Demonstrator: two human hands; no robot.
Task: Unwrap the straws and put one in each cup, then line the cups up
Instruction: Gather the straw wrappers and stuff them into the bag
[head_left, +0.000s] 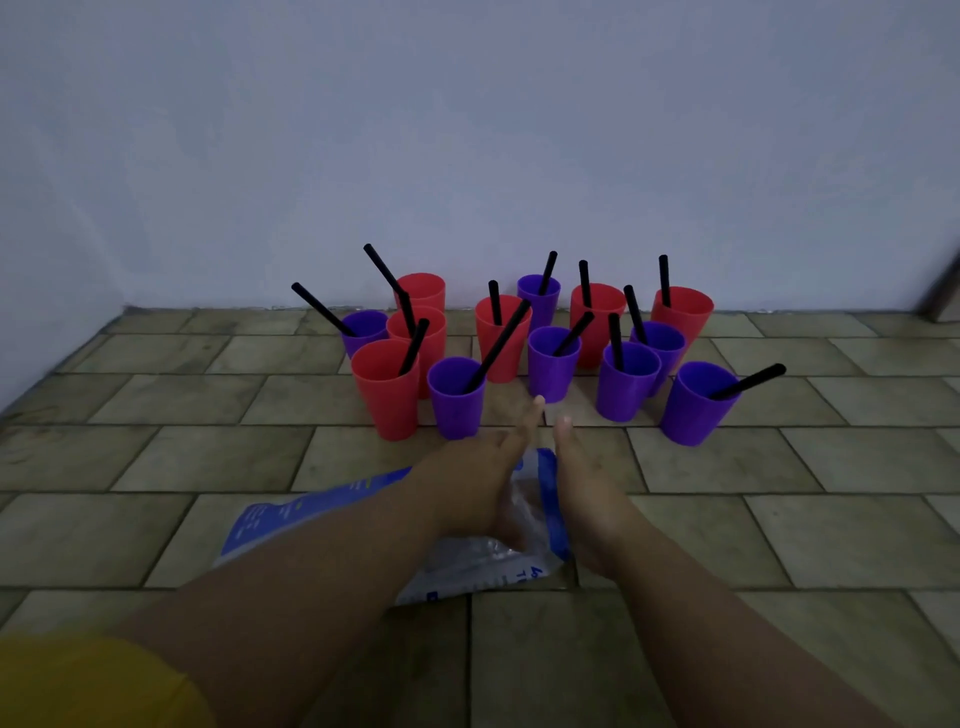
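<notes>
Several red and purple cups stand clustered on the tiled floor near the wall, each with a black straw in it. At the front are a red cup (387, 387), a purple cup (457, 397), another purple cup (553, 364) and a purple cup (696, 402) at the right. My left hand (480, 467) and my right hand (582, 483) reach forward side by side, fingers stretched flat, holding nothing. Their fingertips point at the gap between the two middle purple cups. Beneath them lies a clear and blue plastic straw bag (322, 506).
A pale wall (467, 130) rises right behind the cups. The tiled floor (779, 519) stretches left, right and toward me. A yellow sleeve (78, 680) shows at the bottom left.
</notes>
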